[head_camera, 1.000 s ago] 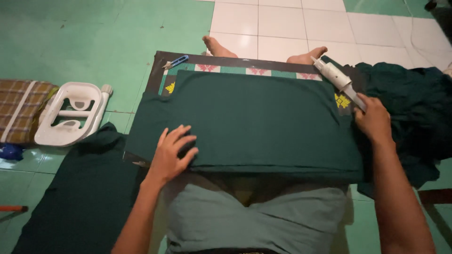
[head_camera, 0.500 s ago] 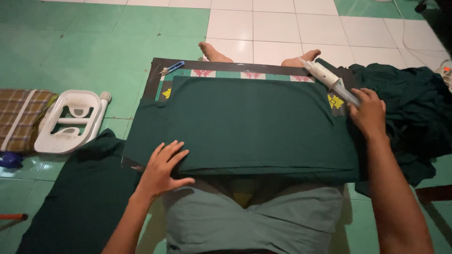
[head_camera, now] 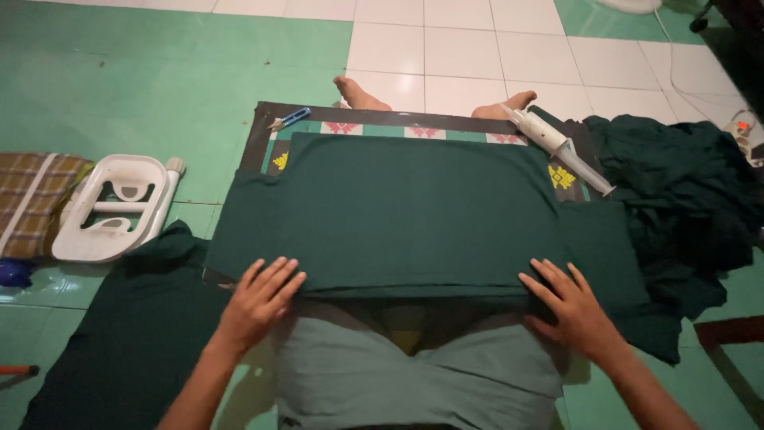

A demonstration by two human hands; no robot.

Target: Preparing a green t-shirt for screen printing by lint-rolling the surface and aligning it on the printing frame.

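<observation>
Two bare hands flat on cloth: left hand (head_camera: 261, 301), right hand (head_camera: 573, 309). One folded dark green cloth (head_camera: 414, 211) under both sets of fingers, on one patterned board (head_camera: 259, 131). One white syringe-shaped tool (head_camera: 557, 147) beyond the right hand. One heap of dark green fabric (head_camera: 676, 199) right of the right hand. One small blue cutter (head_camera: 290, 119) beyond the left hand. One white plastic stool (head_camera: 111, 209) left of the left hand, one plaid cloth (head_camera: 32, 199) farther left. One more dark green piece (head_camera: 119, 342) beside the left forearm. Two bare feet (head_camera: 362, 94) past the board's far edge.
</observation>
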